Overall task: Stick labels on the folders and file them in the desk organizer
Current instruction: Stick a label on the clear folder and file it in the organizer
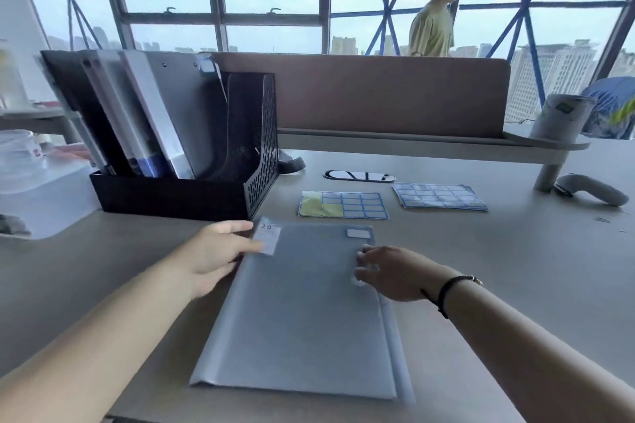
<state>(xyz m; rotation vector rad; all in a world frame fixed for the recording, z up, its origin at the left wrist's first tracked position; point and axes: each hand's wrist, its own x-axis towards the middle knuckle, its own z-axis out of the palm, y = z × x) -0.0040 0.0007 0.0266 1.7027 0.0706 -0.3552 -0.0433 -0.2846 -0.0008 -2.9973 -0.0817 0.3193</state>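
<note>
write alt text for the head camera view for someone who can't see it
A grey folder lies flat on a desk, the left hand at its far left corner and the right hand on its right side. Behind it lie two label sheets; a black organizer holding folders stands at left.
</note>
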